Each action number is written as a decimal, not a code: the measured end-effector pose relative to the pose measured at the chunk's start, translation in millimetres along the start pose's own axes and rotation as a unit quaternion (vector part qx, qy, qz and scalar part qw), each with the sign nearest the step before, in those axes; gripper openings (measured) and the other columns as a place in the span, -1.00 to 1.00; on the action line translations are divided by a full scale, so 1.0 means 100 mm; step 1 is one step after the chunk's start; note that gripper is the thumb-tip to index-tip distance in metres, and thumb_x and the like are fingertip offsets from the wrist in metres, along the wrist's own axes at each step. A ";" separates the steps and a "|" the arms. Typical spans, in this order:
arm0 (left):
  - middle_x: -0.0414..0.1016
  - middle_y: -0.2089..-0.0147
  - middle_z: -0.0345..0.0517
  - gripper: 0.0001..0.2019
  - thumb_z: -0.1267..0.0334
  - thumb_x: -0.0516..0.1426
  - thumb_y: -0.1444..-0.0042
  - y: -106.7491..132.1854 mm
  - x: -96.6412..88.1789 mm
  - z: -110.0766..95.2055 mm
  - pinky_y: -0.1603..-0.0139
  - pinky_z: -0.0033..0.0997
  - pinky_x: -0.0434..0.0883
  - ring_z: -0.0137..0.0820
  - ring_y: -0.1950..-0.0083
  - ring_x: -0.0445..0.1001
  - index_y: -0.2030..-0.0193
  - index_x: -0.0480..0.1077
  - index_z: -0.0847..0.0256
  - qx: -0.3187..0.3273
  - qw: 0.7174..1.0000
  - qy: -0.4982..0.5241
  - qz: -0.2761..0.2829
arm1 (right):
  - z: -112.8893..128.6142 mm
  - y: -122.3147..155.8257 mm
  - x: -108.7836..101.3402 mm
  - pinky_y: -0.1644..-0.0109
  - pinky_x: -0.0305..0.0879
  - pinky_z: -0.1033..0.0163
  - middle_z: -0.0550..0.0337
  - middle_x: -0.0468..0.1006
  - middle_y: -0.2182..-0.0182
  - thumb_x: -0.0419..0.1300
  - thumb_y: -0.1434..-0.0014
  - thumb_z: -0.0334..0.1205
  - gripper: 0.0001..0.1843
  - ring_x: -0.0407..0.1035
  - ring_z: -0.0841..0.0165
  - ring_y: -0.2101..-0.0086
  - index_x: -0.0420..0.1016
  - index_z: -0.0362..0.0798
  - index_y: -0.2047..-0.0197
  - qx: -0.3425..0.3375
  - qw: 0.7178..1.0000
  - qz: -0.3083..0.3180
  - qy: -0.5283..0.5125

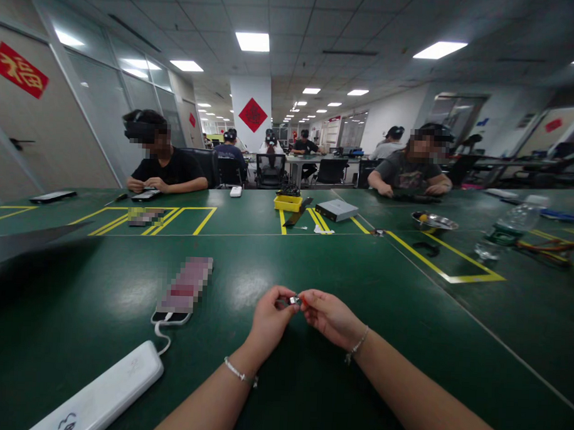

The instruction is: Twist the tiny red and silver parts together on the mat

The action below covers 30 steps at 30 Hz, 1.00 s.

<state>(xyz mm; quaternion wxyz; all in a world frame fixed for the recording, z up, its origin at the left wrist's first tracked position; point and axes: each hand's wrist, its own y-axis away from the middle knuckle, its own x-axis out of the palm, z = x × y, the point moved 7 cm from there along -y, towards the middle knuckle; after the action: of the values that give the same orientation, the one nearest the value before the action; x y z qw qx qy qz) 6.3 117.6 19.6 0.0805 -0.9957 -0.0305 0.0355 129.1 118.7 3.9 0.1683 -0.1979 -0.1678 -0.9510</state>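
Note:
Just above the green table, my left hand [273,316] pinches a small silver metal piece [293,300] between thumb and fingers. It is too small for me to tell its kind. My right hand [328,315] meets it from the other side, its fingers closed at the piece's right end, where a bit of red or orange shows at the fingertips. What exactly the right fingers grip is hidden. To the left lies a phone [171,318] with a white cable [164,339] running to a long white power bank [106,384].
Across the green table [238,270] stand a yellow tray [287,204], a grey box [337,209], a metal bowl [435,221] and a clear plastic bottle [510,229]. Yellow tape marks the tabletop. Two people [167,154] sit opposite, their hands on other things.

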 end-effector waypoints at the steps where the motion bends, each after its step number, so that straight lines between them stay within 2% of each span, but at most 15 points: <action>1: 0.41 0.45 -0.21 -0.86 0.40 0.21 0.24 0.01 0.00 -0.04 0.37 -0.48 0.24 -0.47 0.45 0.30 0.45 0.39 0.20 0.026 0.999 -0.021 -0.005 | -0.01 0.00 0.00 0.46 0.14 0.42 0.30 0.37 0.57 0.29 0.14 -0.14 -0.71 0.23 0.58 0.56 0.35 -0.13 0.38 -0.001 1.000 -0.003 -0.006; 5: 0.40 0.37 -0.18 -0.87 0.41 0.19 0.21 0.06 -0.03 -0.16 0.29 -0.45 0.22 -0.40 0.32 0.32 0.44 0.39 0.17 0.114 0.991 -0.066 -0.033 | 0.00 -0.01 -0.05 0.41 0.16 0.40 0.28 0.41 0.52 0.29 0.15 -0.10 -0.69 0.27 0.55 0.52 0.32 -0.11 0.41 -0.029 0.999 -0.041 -0.005; 11: 0.38 0.38 -0.17 -0.89 0.41 0.17 0.14 0.12 0.03 -0.21 0.19 -0.38 0.21 -0.35 0.26 0.31 0.43 0.39 0.14 0.186 0.973 -0.134 -0.025 | -0.05 -0.03 -0.07 0.33 0.21 0.36 0.24 0.45 0.49 0.32 0.23 -0.08 -0.66 0.30 0.52 0.47 0.39 -0.13 0.43 -0.070 0.992 -0.109 0.013; 19: 0.36 0.42 -0.18 -0.93 0.39 0.17 0.11 0.14 -0.01 -0.28 0.24 -0.38 0.21 -0.36 0.29 0.31 0.44 0.38 0.16 0.196 0.957 -0.205 -0.056 | -0.07 0.06 0.03 0.26 0.28 0.25 0.02 0.51 0.34 0.19 0.11 0.08 -0.51 0.38 0.35 0.32 0.48 -0.17 0.26 -0.096 0.983 -0.156 0.005; 24: 0.35 0.43 -0.20 -0.93 0.40 0.16 0.10 0.14 -0.02 -0.29 0.26 -0.37 0.23 -0.37 0.30 0.31 0.43 0.36 0.20 0.194 0.947 -0.248 -0.066 | -0.03 0.12 0.07 0.27 0.30 0.25 0.00 0.52 0.32 0.20 0.13 0.08 -0.48 0.39 0.32 0.31 0.50 -0.20 0.24 -0.114 0.979 -0.167 0.033; 30: 0.33 0.44 -0.19 -0.96 0.35 0.16 0.07 0.15 -0.03 -0.31 0.27 -0.36 0.26 -0.38 0.31 0.31 0.45 0.34 0.21 0.204 0.934 -0.286 -0.073 | 0.00 0.13 0.11 0.29 0.30 0.26 0.01 0.51 0.29 0.14 0.07 0.08 -0.47 0.38 0.31 0.29 0.49 -0.20 0.18 -0.136 0.973 -0.151 0.107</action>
<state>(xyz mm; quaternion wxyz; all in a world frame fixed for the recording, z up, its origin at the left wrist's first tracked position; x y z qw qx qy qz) 6.1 98.0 47.7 0.2719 -0.9008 -0.1166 0.3179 124.2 104.5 11.7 0.0109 -0.0888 -0.0457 -0.9949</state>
